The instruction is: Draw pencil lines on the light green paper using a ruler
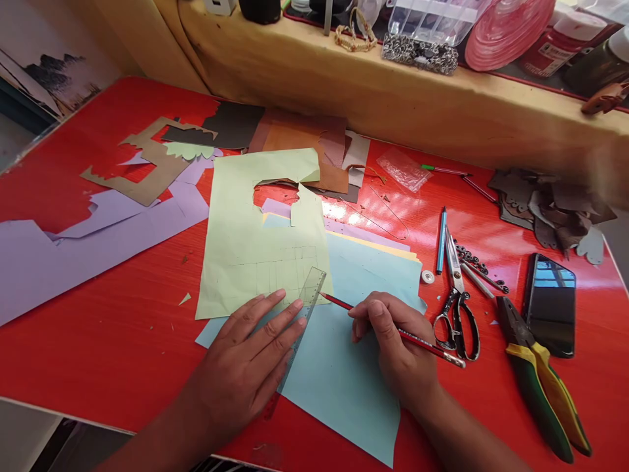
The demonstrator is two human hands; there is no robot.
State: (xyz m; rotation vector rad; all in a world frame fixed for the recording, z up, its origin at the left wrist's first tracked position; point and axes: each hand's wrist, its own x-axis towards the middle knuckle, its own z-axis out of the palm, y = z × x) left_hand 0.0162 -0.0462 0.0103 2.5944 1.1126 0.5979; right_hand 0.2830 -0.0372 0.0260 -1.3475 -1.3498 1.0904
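Observation:
My left hand [250, 354] lies flat with fingers spread, pressing a clear plastic ruler [308, 294] onto a light green paper sheet [255, 229] that carries a pencilled grid. My right hand [393, 341] is closed around a red pencil [417, 341], whose tip touches the paper at the ruler's right edge. A light blue sheet [344, 367] lies under both hands and the green sheet. The green sheet has a hole cut out near its top.
The red table [122, 328] holds lilac paper [73, 242], a tan cut-out [152, 167] and brown scraps [304, 141]. To the right lie scissors [457, 295], a blue pen [441, 229], pliers [540, 373], a phone [550, 305] and grey pieces [545, 203]. A cluttered shelf [393, 85] runs behind.

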